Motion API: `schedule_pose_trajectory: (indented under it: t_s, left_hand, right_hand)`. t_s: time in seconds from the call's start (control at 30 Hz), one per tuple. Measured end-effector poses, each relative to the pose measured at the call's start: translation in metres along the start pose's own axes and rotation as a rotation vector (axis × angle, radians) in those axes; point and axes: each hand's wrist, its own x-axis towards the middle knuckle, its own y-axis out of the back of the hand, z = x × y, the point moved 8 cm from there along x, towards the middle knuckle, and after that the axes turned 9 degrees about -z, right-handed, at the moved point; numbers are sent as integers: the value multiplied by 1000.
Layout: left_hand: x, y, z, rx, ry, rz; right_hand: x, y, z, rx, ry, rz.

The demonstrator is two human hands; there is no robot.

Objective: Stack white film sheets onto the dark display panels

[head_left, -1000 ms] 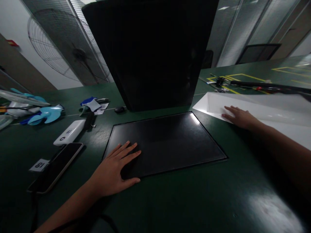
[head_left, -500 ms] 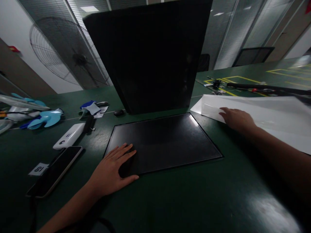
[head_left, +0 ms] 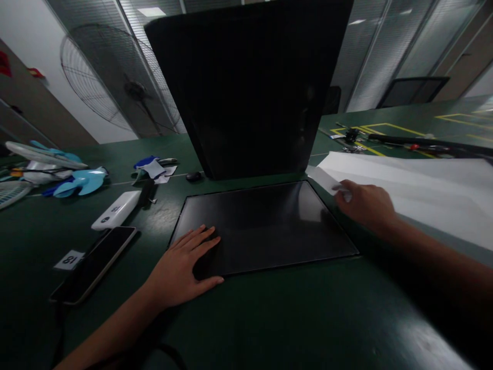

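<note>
A flat black display panel [head_left: 265, 226] lies face up on the green table, catching a pale reflection near its right edge. My left hand [head_left: 181, 267] rests with fingers spread on the panel's left part, thumb at the front edge. Beyond the panel's right side, my right hand [head_left: 364, 203] has its fingers closed on the bent-up edge of a thin whitish sheet [head_left: 323, 180]. Under and behind that hand spreads a large white sheet [head_left: 423, 177]. Whether the gripped piece belongs to the large sheet or lies on top of it, I cannot tell.
A tall black board-like screen [head_left: 250, 92] stands behind the panel. To the left are a phone [head_left: 96, 264], a white power bank [head_left: 115, 210], a number tag [head_left: 69, 260] and blue fan blades [head_left: 84, 182]. A black rod [head_left: 416, 141] lies at the back right.
My right hand has gone from lying flat on the sheet to gripping its edge, drawn slightly left toward the panel. My left hand stays on the panel. The view has shifted slightly.
</note>
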Motion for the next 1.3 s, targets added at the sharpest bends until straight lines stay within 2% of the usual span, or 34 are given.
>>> schedule_pose_trajectory:
  t_s: [0.13, 0.3, 0.4, 0.53, 0.6, 0.63, 0.77, 0.83, 0.87, 1.07, 1.3]
  left_hand:
    - [-1, -1, -1, -1, -12, 6]
    - [0, -1, 0, 2, -7, -1]
    - [-1, 3, 2, 0, -11, 38]
    - [-2, 4, 2, 16, -1, 56]
    - [-3, 3, 1, 20, 2, 52]
    - [-3, 3, 1, 21, 1, 52]
    - [-4, 1, 1, 22, -16, 53]
    - [-4, 1, 2, 21, -24, 54]
    - [-4, 1, 2, 19, -28, 53]
    - [-3, 3, 5, -3, -40, 38]
    - [-5, 4, 10, 8, -131, 69]
  right_hand:
    - [-27, -7, -60, -23, 240, -63]
    - [-74, -12, -123, 34, 664, -95]
    - [-100, -9, -145, 167, 841, -105]
    - [-120, -12, -160, 287, 1062, -206]
    - [-116, -12, -156, 287, 1068, -172]
    - [-109, -11, -151, 274, 1025, -127]
    - [-75, -7, -116, 129, 644, 46]
    - [-66, -8, -106, 35, 506, 34]
    - [-65, -9, -105, -3, 486, 9]
    - [-81, -9, -129, -72, 613, -82]
    - [-96, -14, -143, 4, 866, -69]
